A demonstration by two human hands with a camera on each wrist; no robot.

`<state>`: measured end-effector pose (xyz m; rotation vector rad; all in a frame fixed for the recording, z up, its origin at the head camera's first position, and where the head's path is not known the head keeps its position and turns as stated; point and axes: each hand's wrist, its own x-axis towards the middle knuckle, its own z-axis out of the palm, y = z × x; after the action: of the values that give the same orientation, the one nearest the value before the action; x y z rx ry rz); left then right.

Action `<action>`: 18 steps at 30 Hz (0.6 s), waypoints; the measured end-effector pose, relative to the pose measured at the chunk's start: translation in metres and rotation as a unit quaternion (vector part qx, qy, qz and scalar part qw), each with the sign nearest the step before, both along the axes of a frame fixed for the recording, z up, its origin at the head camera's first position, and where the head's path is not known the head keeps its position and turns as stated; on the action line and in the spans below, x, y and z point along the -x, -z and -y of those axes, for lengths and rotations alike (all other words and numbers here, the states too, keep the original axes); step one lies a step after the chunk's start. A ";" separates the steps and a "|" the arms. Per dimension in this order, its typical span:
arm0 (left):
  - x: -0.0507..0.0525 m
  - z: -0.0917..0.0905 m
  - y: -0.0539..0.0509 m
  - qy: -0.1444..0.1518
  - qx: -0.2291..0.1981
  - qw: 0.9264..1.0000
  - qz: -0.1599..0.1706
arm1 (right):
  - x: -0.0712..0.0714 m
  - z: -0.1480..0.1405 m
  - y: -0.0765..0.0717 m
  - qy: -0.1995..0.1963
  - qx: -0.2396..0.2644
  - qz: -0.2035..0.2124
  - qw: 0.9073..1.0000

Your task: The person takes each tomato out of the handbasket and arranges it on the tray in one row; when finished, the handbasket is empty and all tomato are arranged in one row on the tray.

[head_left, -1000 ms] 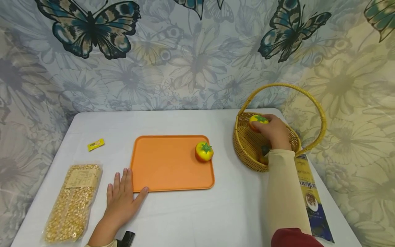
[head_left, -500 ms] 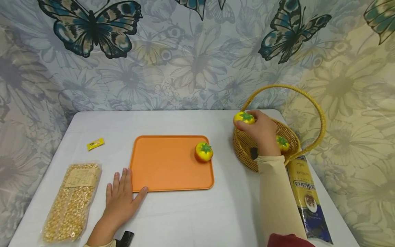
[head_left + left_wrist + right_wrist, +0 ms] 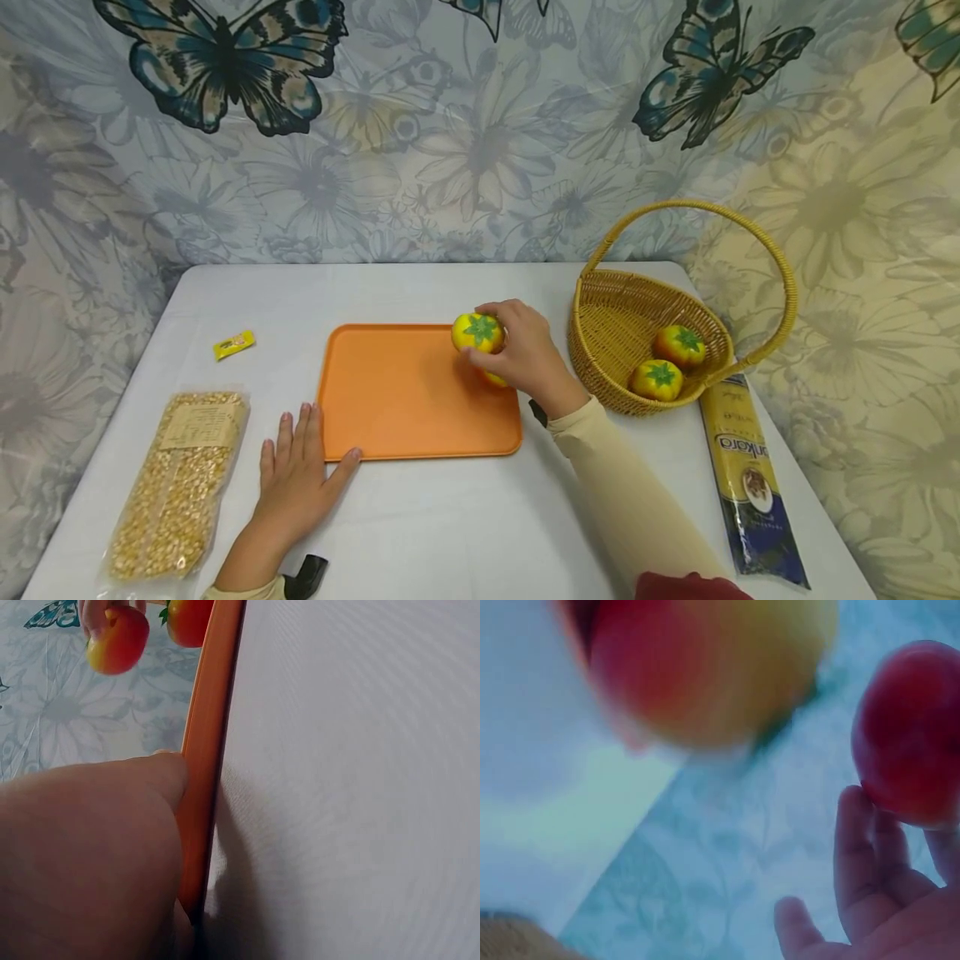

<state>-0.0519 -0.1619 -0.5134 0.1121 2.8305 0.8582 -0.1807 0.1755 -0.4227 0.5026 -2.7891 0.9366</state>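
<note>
My right hand [image 3: 525,350] holds a yellow-red tomato [image 3: 477,332] with a green star-shaped top, above the far right corner of the orange tray [image 3: 397,400]. Fingers and thumb grip its side; in the right wrist view this tomato [image 3: 907,735] rests against the fingertips. Another tomato [image 3: 495,379] on the tray is mostly hidden under the hand; it appears blurred and large in the right wrist view. My left hand [image 3: 296,487] lies flat with spread fingers, touching the tray's near left corner. Two tomatoes [image 3: 678,347] sit in the wicker basket [image 3: 607,308].
Beside my left hand lies a clear bag of corn kernels [image 3: 176,492]. A small yellow packet [image 3: 234,344] is behind it. The basket's tall handle [image 3: 783,292] arches up at the right. A yellow-and-blue packet [image 3: 753,492] lies along the table's right side.
My right hand has lifted a tomato out of the basket and carried it left over the tray, uncovering the two tomatoes in the basket. My left hand has stayed in place.
</note>
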 end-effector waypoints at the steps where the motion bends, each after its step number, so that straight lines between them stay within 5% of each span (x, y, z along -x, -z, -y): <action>1: 0.000 0.000 0.000 0.000 0.000 1.000 0.000 | -0.001 0.004 0.003 -0.008 0.001 0.003 1.000; 18: 0.000 0.001 0.003 -0.001 -0.004 1.000 -0.003 | -0.010 0.032 0.037 -0.019 -0.161 0.050 0.985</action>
<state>-0.0519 -0.1625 -0.5160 0.1124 2.8326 0.8717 -0.1706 0.1440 -0.4592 0.5666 -3.0503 0.5295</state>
